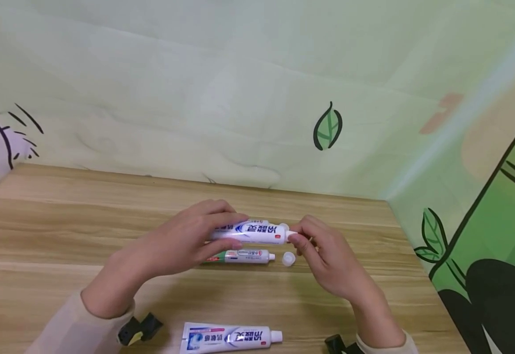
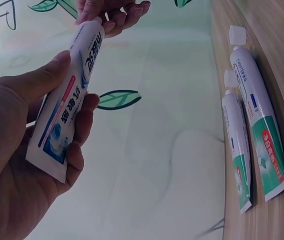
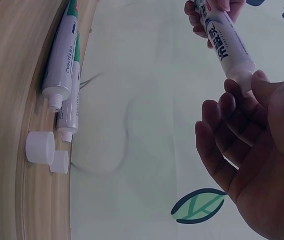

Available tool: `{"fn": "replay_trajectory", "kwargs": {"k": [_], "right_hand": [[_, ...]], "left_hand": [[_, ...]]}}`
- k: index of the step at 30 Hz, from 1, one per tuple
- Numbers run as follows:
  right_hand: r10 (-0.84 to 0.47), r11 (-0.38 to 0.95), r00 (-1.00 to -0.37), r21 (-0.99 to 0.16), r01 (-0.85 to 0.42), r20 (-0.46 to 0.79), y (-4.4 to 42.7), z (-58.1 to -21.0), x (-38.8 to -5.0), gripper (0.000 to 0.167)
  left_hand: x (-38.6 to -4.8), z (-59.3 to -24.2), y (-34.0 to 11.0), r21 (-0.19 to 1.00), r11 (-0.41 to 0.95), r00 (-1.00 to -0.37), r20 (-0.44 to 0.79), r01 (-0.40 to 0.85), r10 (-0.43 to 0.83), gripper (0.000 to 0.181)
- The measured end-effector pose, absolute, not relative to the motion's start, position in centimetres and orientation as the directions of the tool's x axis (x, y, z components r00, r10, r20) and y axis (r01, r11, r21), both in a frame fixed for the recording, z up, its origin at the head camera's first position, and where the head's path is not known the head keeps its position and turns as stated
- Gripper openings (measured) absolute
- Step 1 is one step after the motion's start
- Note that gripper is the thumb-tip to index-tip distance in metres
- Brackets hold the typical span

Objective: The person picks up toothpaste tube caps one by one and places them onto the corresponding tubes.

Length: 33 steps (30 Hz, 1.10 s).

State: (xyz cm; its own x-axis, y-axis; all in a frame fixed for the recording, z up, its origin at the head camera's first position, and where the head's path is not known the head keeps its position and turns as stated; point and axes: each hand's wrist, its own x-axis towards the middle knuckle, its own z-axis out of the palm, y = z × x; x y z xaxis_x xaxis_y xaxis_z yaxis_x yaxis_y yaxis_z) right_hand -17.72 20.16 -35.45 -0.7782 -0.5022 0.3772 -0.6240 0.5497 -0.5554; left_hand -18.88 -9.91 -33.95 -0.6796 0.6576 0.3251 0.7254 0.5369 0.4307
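Observation:
A white and blue toothpaste tube (image 1: 261,235) is held above the table by my left hand (image 1: 186,243), thumb on one side and fingers on the other. My right hand (image 1: 330,260) pinches the white cap (image 3: 244,81) at the tube's end between thumb and index finger. On the table lie two green and white toothpaste tubes (image 2: 259,115) (image 2: 236,145), with their bare nozzles showing in the right wrist view. A loose white cap (image 3: 39,147) stands by the larger one's nozzle, and a smaller cap (image 3: 59,161) by the other's.
Near the front of the wooden table (image 1: 84,216) lies another blue and white toothpaste tube (image 1: 230,339), its white cap (image 1: 277,336) on. A pale green wall (image 1: 173,98) with leaf drawings rises behind the table. Another printed wall (image 1: 505,196) borders the right side.

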Motion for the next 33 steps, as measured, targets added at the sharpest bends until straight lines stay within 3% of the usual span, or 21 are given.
{"fn": "replay_trajectory", "kwargs": {"k": [21, 33], "right_hand": [[-0.508, 0.555, -0.761, -0.523, -0.647, 0.403, 20.8, -35.3, -18.0, 0.015], [-0.495, 0.568, -0.762, -0.508, -0.647, 0.417, 21.2, -35.2, -18.2, 0.016]], "left_hand": [[-19.4, -33.5, -11.5, 0.458, 0.549, -0.708, 0.333, 0.699, 0.623, 0.054], [-19.3, -32.8, -12.3, 0.491, 0.599, -0.762, 0.256, 0.633, 0.595, 0.059]]}}
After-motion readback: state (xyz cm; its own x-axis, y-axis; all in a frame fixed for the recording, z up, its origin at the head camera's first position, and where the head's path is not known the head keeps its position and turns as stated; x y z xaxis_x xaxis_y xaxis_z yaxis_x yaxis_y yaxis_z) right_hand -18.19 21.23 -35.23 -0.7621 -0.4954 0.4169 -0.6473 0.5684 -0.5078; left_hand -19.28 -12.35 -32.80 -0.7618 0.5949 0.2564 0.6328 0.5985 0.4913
